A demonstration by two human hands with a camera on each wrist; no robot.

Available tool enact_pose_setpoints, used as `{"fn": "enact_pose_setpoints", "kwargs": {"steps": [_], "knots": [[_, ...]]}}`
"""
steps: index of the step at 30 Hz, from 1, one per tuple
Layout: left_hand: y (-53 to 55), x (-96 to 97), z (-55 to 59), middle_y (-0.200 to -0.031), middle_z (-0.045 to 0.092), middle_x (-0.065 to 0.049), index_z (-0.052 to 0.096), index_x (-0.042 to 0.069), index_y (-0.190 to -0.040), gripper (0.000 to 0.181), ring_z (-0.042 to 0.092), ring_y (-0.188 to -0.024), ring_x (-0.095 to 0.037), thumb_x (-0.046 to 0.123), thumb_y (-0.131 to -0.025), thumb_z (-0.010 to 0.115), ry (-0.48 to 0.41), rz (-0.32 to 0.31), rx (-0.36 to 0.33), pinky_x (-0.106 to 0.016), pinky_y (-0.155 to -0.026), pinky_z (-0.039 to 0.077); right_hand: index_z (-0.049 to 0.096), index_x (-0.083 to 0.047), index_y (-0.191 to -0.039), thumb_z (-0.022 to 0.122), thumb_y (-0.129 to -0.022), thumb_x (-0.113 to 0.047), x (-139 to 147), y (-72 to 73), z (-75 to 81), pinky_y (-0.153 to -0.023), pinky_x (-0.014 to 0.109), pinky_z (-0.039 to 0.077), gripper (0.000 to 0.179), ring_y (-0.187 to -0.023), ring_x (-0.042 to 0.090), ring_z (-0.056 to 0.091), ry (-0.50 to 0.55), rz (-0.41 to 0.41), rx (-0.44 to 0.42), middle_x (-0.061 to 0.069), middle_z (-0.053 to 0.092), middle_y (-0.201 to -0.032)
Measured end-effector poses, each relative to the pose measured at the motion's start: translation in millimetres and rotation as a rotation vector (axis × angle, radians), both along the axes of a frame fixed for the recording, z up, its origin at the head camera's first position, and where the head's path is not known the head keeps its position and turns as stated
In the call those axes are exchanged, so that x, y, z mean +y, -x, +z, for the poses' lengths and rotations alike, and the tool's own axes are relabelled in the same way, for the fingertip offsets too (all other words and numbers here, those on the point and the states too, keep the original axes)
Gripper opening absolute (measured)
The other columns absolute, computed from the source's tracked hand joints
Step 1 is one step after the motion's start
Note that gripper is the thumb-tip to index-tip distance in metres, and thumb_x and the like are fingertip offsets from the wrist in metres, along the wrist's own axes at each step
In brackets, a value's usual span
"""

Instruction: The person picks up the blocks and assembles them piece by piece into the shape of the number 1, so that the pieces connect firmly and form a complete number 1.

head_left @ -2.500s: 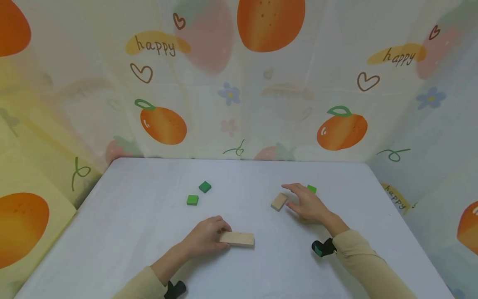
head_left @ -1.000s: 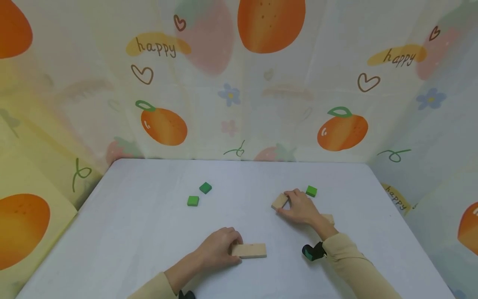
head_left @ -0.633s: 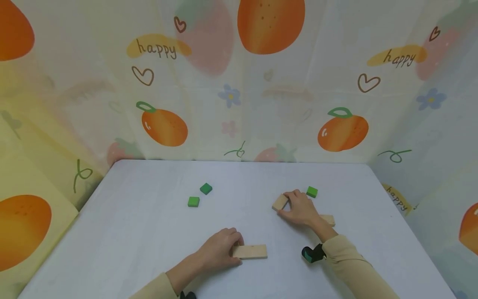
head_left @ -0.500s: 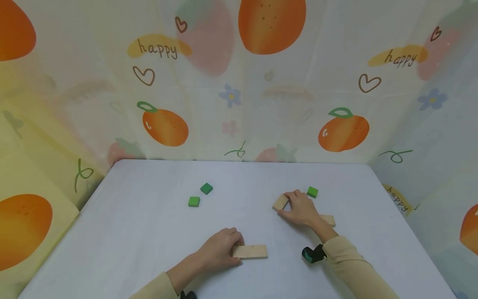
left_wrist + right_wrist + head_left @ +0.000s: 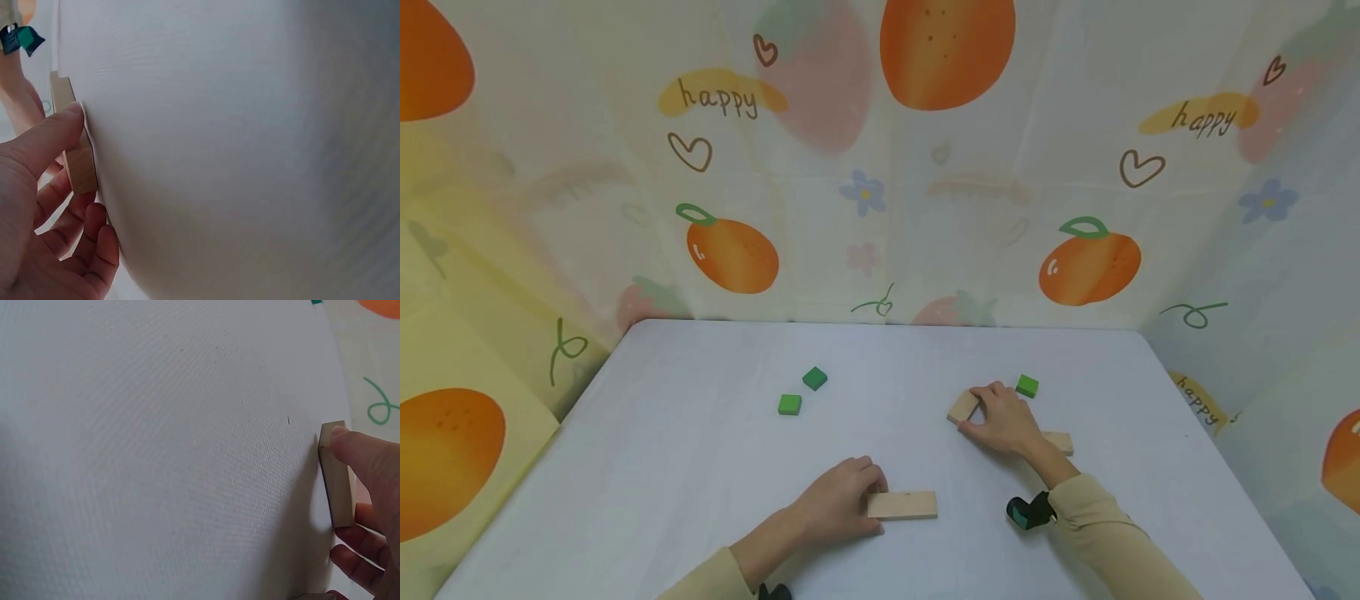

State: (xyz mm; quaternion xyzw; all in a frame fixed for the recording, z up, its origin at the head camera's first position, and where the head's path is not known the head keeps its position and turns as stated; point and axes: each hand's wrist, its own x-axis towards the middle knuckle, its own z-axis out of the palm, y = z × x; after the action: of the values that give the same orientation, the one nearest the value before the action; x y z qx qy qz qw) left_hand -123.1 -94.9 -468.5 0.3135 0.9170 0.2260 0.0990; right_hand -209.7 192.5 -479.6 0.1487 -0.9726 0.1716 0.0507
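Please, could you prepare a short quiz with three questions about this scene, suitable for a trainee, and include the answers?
1. How many green blocks lie on the white table?
2. True or false: the left hand is gripping one of those green blocks.
3. In the head view, which object is partly hidden by the wrist of the right hand?

Key:
1. Three.
2. False; it grips a rectangular wooden block.
3. A third wooden block, separate from those in the hands.
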Motion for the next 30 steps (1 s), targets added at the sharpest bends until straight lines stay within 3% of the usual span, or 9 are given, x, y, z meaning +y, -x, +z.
{"fn": "enact_pose_setpoints", "kwargs": {"steps": [5, 11, 19, 30], "knots": [[0.1, -4.6, -4.1, -0.087, 0.052, 0.015, 0.059, 0.021, -0.094, 0.034, 0.047, -0.082, -0.001, 0.027, -0.068, 0.080, -0.047, 0.020, -0.034, -0.021, -0.076, 0.045, 0.058, 0.000, -0.119, 0.071, -0.075, -0.038, 1.7, 0.0, -0.9, -0.076, 0.044, 0.045, 0.059, -0.093, 0.031, 0.053, 0.002, 0.005, 0.006, 0.016, 0.057, -0.104], [-1.5, -7.9, -0.8, -0.087, 0.053, 0.014, 0.060, 0.019, -0.094, 0.033, 0.047, -0.083, -0.001, 0.025, -0.068, 0.080, -0.095, 0.015, -0.034, -0.021, -0.076, 0.045, 0.058, -0.001, -0.119, 0.071, -0.075, -0.038, 2.5, 0.4, -1.4, -0.075, 0.045, 0.045, 0.059, -0.093, 0.031, 0.054, 0.004, 0.015, 0.010, 0.016, 0.058, -0.104], [-1.0, -8.1, -0.2, -0.087, 0.053, 0.015, 0.060, 0.020, -0.093, 0.033, 0.047, -0.082, -0.001, 0.025, -0.068, 0.080, -0.103, 0.022, -0.044, -0.021, -0.075, 0.045, 0.057, -0.001, -0.120, 0.071, -0.075, -0.037, 3.0, 1.0, -0.3, -0.074, 0.045, 0.045, 0.059, -0.093, 0.031, 0.053, -0.002, 0.031, 0.008, 0.016, 0.057, -0.105], [0.2, -9.1, -4.4, -0.087, 0.051, 0.017, 0.060, 0.022, -0.095, 0.033, 0.047, -0.082, -0.001, 0.026, -0.069, 0.079, -0.107, 0.025, -0.057, -0.020, -0.075, 0.044, 0.057, -0.002, -0.120, 0.074, -0.074, -0.035, -1.0, 1.3, 2.3, -0.079, 0.045, 0.045, 0.059, -0.096, 0.031, 0.054, 0.028, 0.111, 0.036, 0.015, 0.058, -0.109]]}}
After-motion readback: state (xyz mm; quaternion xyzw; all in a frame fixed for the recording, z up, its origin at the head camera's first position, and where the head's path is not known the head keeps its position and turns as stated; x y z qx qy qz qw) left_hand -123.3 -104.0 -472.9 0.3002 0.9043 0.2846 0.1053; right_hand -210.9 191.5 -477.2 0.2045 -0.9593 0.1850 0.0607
